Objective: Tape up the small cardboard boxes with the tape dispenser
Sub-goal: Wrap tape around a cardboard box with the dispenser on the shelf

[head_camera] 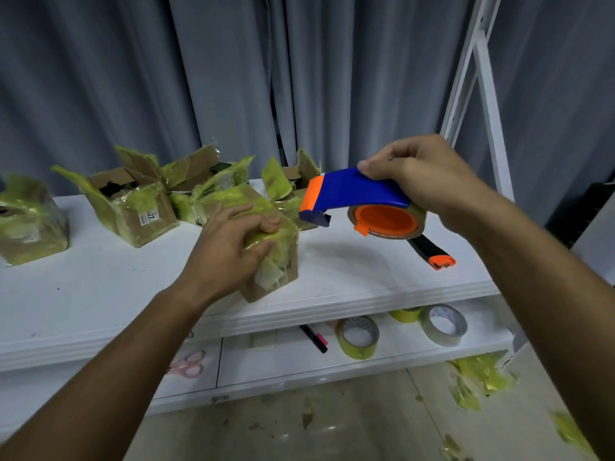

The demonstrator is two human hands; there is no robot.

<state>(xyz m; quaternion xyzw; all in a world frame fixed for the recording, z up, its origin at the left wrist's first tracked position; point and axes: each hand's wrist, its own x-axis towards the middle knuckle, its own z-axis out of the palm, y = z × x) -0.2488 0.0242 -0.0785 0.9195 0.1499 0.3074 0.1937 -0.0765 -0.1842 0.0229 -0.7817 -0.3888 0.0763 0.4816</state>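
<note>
Holding the dispenser (357, 197) in the air above the shelf (100, 294), the right hand (422, 181) had its fingers curled over the blue body, thumb on top, the orange hub and tape roll hanging under the palm. The orange-tipped blade end pointed left toward the box (271, 247), just short of touching it. The left hand (229, 247) gripped that box from the near side, fingers wrapped over its top edge; the box sat close to the shelf's front edge, covered in yellow-green tape. More boxes (139, 207) stood along the back edge, flaps up, another box (30, 221) at the far left end. A black and orange cutter (432, 252) lay on the shelf toward the right end. On the lower shelf (283, 361): tape rolls (357, 336), a pen (314, 337), pink scissors (189, 364). Tape scraps (479, 380) lay on the floor.
</note>
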